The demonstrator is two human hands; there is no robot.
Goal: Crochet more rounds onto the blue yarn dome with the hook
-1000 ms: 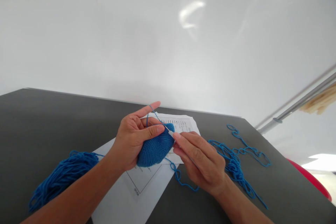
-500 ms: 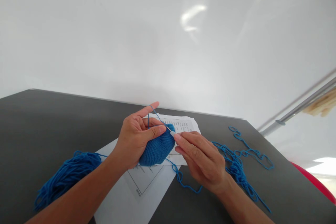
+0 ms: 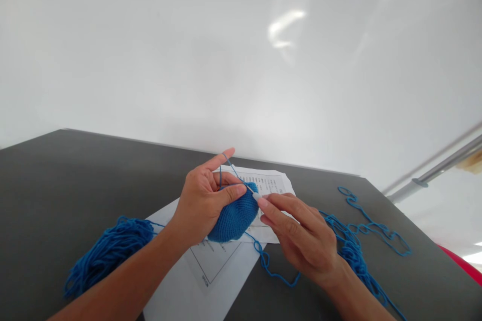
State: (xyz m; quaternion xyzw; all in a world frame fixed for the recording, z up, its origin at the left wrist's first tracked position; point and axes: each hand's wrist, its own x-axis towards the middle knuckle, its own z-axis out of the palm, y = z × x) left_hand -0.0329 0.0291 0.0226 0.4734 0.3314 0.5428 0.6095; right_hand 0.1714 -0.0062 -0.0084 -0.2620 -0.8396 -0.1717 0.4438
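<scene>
My left hand (image 3: 203, 200) is closed around a rounded blue crocheted piece (image 3: 235, 216), its forefinger raised with a strand of blue yarn (image 3: 227, 162) looped over it. Pinched between the fingers of my right hand (image 3: 301, 238) is a thin pale crochet hook (image 3: 254, 193); its tip sits at the top edge of the piece, beside my left thumb. Both hands hover just above printed paper sheets (image 3: 211, 266) on the dark table (image 3: 75, 180).
A heap of blue yarn (image 3: 107, 248) lies left of my forearm. Loose tangled blue yarn (image 3: 361, 233) trails over the table at the right. A white wall rises behind the table; a metal rail (image 3: 440, 170) and a red object (image 3: 465, 266) sit at the right edge.
The view has shifted a little, so hands and table appear slightly further right. The hook's tip has worked closer under my left thumb; the grips are the same.
</scene>
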